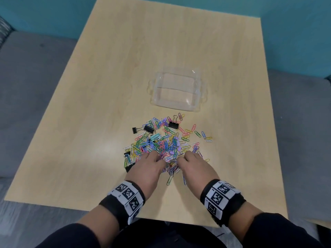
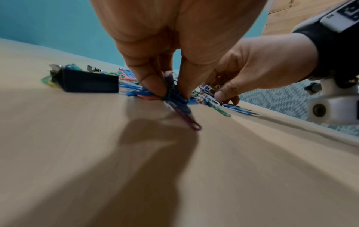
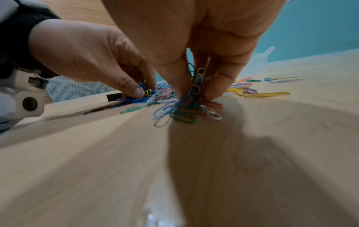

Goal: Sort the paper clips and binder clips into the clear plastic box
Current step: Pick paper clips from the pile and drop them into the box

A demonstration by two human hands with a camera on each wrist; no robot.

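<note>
A heap of coloured paper clips (image 1: 161, 145) lies on the wooden table, with black binder clips (image 1: 173, 124) mixed in at its far and left edges. Beyond it stands the clear plastic box (image 1: 177, 90), with nothing visible inside. My left hand (image 1: 152, 163) pinches a bunch of paper clips (image 2: 172, 95) at the heap's near edge, fingers curled down. Just to its right, my right hand (image 1: 191, 163) pinches another bunch of paper clips (image 3: 194, 92). A large black binder clip (image 2: 87, 82) lies just left of my left hand.
The light wooden table (image 1: 89, 122) stretches bare to the left and far side of the heap. Loose paper clips (image 1: 206, 137) trail off to the right. Grey floor surrounds the table, and a teal wall (image 1: 295, 33) stands behind it.
</note>
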